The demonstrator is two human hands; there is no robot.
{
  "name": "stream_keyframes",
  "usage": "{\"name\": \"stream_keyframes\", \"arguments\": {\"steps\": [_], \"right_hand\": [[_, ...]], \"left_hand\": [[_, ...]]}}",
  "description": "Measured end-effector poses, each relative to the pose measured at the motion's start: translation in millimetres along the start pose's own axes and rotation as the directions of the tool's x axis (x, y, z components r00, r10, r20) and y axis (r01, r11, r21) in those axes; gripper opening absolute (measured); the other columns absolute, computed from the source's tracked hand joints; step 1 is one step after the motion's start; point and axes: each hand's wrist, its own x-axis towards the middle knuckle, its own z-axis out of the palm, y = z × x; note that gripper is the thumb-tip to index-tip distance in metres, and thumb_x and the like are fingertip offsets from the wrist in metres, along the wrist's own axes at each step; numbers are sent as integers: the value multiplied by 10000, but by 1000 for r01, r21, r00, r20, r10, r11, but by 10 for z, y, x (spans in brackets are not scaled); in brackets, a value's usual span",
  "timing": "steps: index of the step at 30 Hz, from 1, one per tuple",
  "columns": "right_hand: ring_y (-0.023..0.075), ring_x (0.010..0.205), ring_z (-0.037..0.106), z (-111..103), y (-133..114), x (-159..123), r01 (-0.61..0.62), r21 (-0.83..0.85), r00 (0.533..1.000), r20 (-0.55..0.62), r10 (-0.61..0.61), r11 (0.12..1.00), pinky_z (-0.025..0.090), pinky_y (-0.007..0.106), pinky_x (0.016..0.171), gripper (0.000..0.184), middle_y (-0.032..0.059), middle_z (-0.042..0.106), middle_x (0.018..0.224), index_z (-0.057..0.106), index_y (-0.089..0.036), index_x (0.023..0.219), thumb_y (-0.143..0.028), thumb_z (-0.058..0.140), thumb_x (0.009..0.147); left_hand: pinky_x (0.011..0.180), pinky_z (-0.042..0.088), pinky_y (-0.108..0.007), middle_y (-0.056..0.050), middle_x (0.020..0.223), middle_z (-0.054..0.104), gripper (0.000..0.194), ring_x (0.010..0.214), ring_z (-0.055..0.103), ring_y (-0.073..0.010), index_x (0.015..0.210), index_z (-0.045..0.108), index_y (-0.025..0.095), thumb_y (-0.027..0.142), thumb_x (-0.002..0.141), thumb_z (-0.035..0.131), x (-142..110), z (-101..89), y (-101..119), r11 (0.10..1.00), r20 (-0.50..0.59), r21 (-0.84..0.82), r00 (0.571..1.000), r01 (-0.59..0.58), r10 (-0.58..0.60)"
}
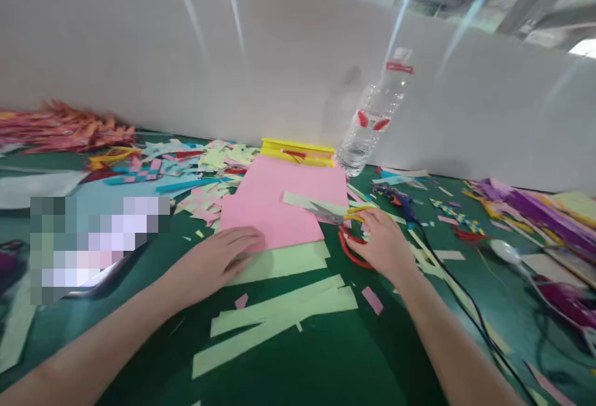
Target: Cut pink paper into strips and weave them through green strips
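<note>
At a green-topped table (pixel 363 362), head cam: L hand (pixel 228 252) lies palm-down on pink paper (pixel 279 216), fingers loosely extended, while R hand (pixel 384 241) grips scissors (pixel 329 213) by the handles, blades parted at a pale green strip (pixel 295 199). Cut green strips (pixel 279 316) lie in front; plastic btl. (pixel 372 123) stands behind, nr. the wall (pixel 233 64).

On a dark green tabletop (pixel 363 350), a person's left hand (pixel 233 254) lies on pink paper sheets (pixel 279 210). The right hand (pixel 384 241) holds spread metal scissors (pixel 338 218) with red and yellow handles at a pale green paper strip (pixel 298 200). Behind stands a clear plastic bottle (pixel 372 121).
</note>
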Motion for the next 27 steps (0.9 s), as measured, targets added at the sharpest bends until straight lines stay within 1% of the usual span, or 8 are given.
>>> {"name": "stream_keyframes", "arguments": {"steps": [4, 8, 11, 13, 17, 21, 23, 27], "right_hand": [[306, 974, 605, -18, 20, 5, -124, -69, 992, -7, 124, 990, 477, 430, 892, 385, 140, 606, 1035, 609, -120, 1048, -362, 635, 750], [319, 939, 611, -61, 24, -3, -267, -156, 961, 29, 275, 951, 489, 424, 831, 382, 155, 590, 1031, 593, -122, 1041, -412, 584, 793], [323, 914, 619, -72, 41, -8, -321, -193, 941, 47, 336, 927, 498, 418, 785, 399, 169, 579, 1023, 576, -107, 1045, -427, 565, 809], [331, 932, 614, -63, 58, -4, -338, -171, 938, 24, 347, 925, 495, 429, 799, 414, 172, 574, 1027, 561, -100, 1055, -421, 585, 794], [341, 1019, 590, -40, 76, 19, -355, -20, 934, -59, 353, 935, 477, 457, 877, 468, 172, 558, 1076, 525, -111, 1093, -405, 640, 747], [322, 998, 599, -52, 50, 39, -331, 193, 939, -25, 342, 923, 488, 472, 867, 449, 154, 555, 1077, 517, -161, 1066, -404, 656, 715], [312, 1020, 589, -67, 34, 42, -260, 265, 963, -5, 270, 929, 478, 479, 889, 401, 141, 564, 1082, 520, -185, 1043, -374, 652, 714], [297, 1093, 561, -105, 58, 39, -104, 308, 994, 76, 85, 946, 431, 488, 962, 363, 123, 576, 1131, 531, -201, 1045, -298, 643, 713]], "left_hand": [[1073, 382, -409, -51, 1367, 537, 356, 1263, 480, -223, 1273, 541, 226, 299, 954, 400, -15, -12, -1, 1000, 0, -7, 1000, -23, 23], [1059, 396, -398, -49, 1352, 550, 355, 1249, 491, -219, 1271, 541, 229, 289, 944, 414, -20, -5, -14, 999, -1, -11, 1000, -30, 30], [1060, 391, -406, -53, 1354, 546, 357, 1253, 484, -220, 1273, 539, 226, 294, 948, 408, -23, 4, -28, 1000, 8, -6, 1000, -25, 25], [1059, 389, -412, -56, 1353, 547, 358, 1253, 484, -221, 1276, 537, 226, 309, 956, 399, -23, 9, -37, 1000, 15, -2, 1000, -21, 21], [1048, 398, -390, -52, 1332, 566, 353, 1230, 506, -213, 1270, 540, 229, 332, 965, 394, -12, 13, -46, 1000, 2, -8, 1000, -24, 24], [1027, 411, -386, -63, 1288, 598, 350, 1195, 533, -215, 1237, 560, 219, 346, 968, 375, -1, -12, -32, 1000, -13, 2, 1000, -14, 14], [1011, 421, -392, -69, 1261, 615, 348, 1170, 551, -224, 1217, 573, 218, 354, 959, 383, -2, -34, -24, 1000, -17, 6, 1000, 3, -3], [983, 433, -397, -60, 1233, 632, 345, 1143, 568, -241, 1203, 581, 237, 369, 948, 391, -16, -65, -26, 999, -10, 22, 999, 34, -33]]}}
